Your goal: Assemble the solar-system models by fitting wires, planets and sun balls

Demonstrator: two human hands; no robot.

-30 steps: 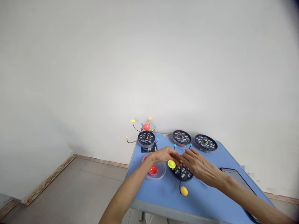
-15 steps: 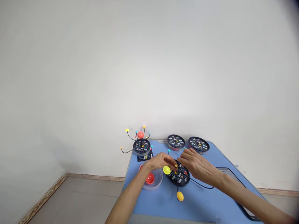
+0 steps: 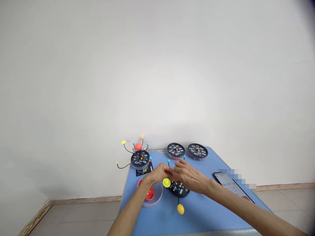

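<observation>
Over the middle of a partly built solar system model, my left hand (image 3: 161, 173) and my right hand (image 3: 189, 176) meet, fingertips pinched together. My fingers cover what they grip. Below them is the model's round black base (image 3: 181, 192), printed with planets. A yellow ringed ball (image 3: 166, 183) sticks out beside my left fingers, and an orange ball (image 3: 180, 209) hangs toward me on a black rod (image 3: 178, 196). Two small blue balls, one at left (image 3: 168, 161) and one at right (image 3: 184, 157), show behind my hands.
On the blue table (image 3: 152, 223), a clear bowl (image 3: 159, 200) with red half-shells (image 3: 150, 194) stands left of the model. Behind it is an assembled model (image 3: 138, 147) on a printed card (image 3: 145, 169). Two round kits (image 3: 176, 150) (image 3: 197, 150) sit near the wall; a device showing a timer (image 3: 230, 185) lies right.
My view has shifted, so the table's things appear farther left. My right hand has closed in on my left, and the long black rod beneath it is out of sight.
</observation>
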